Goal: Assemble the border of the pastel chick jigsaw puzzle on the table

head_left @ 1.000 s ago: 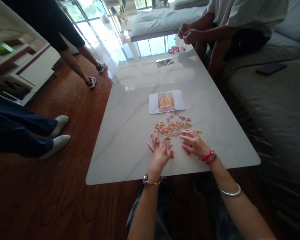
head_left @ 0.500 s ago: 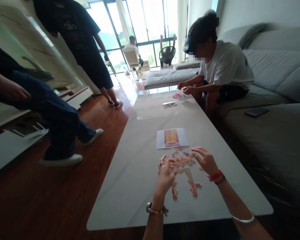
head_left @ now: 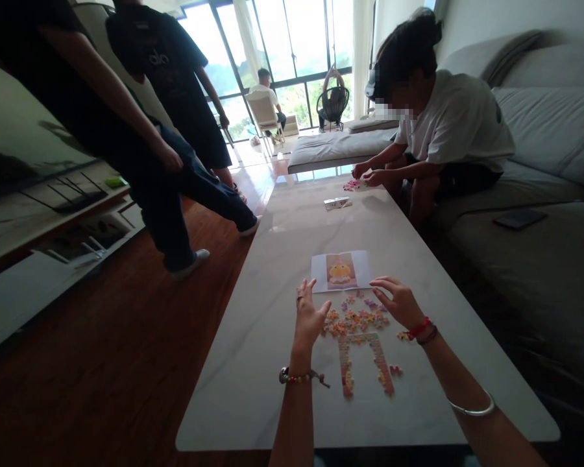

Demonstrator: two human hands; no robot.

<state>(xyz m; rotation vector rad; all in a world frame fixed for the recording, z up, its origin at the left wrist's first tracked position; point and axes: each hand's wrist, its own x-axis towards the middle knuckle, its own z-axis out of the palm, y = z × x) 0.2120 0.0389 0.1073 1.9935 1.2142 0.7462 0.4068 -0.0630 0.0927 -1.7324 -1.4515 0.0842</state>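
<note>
My left hand [head_left: 310, 316] hovers at the left of a pile of loose jigsaw pieces [head_left: 356, 319], fingers spread and holding nothing. On the other side, my right hand [head_left: 398, 302] is held over the pile's right edge, fingers stretched out and apart. Nearer me lies a partly joined puzzle border [head_left: 359, 338], with a top strip and two sides and a gap at the bottom. A few joined pieces [head_left: 396, 370] rest just right of it. Behind the pile is a creased reference picture sheet [head_left: 341, 271] showing a yellow-orange figure.
The long white table [head_left: 253, 389] has a small packet [head_left: 337, 203] farther back. At its far right a seated person [head_left: 448, 123] handles pink pieces [head_left: 351, 185]. Two people in dark clothes stand at the left. A grey sofa [head_left: 559, 259] runs along the right.
My left hand has lifted off the pieces and moved left, its fingers spreading. My right hand stays near the pile's right edge. The person in jeans at left has walked forward.
</note>
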